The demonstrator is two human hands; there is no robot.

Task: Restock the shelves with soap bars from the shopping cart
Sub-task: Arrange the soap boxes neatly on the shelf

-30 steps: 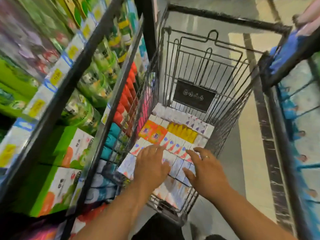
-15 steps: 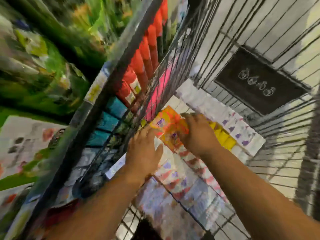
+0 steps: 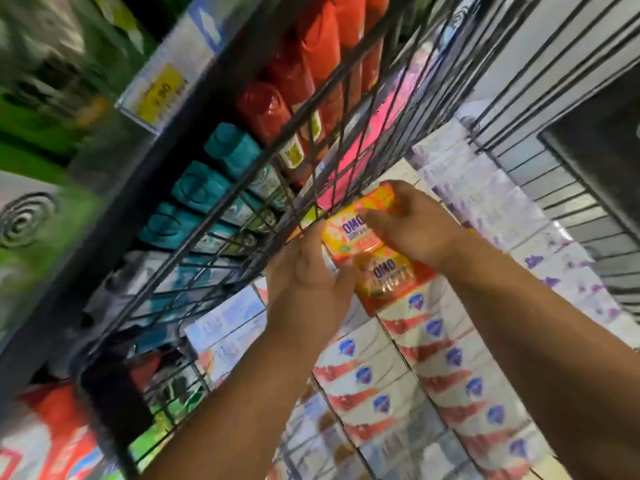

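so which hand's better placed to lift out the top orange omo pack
Right: the right hand curls over the top orange pack; the left hand sits beside it, by the cart's wire wall.

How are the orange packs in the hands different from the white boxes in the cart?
The orange packs are orange and yellow with OMO on them; the white boxes are white with a red swoosh and blue shield. The left hand and right hand grip the orange packs; the white boxes lie in rows, unheld. Both are inside the cart.
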